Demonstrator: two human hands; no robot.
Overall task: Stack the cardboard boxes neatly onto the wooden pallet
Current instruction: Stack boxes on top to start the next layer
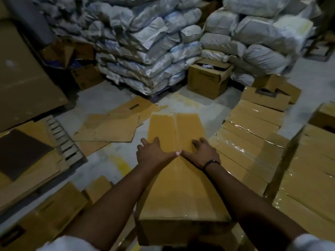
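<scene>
A long sealed cardboard box (pixel 178 187) stands in front of me, its taped top facing up. My left hand (pixel 154 151) lies flat on the top near the left edge, fingers spread. My right hand (pixel 203 151) lies flat on the right half, a dark band on its wrist. The two thumbs touch over the centre tape seam. A wooden pallet (pixel 63 144) shows at the left, partly covered by flattened cardboard. Rows of sealed boxes (pixel 253 138) lie stacked at the right.
Flattened cardboard sheets (pixel 112 127) lie on the grey floor ahead. Piles of white sacks (pixel 148 51) fill the back. An open box (pixel 208 78) stands before them. More boxes (pixel 308 187) crowd the right and boxes (pixel 45 211) the lower left.
</scene>
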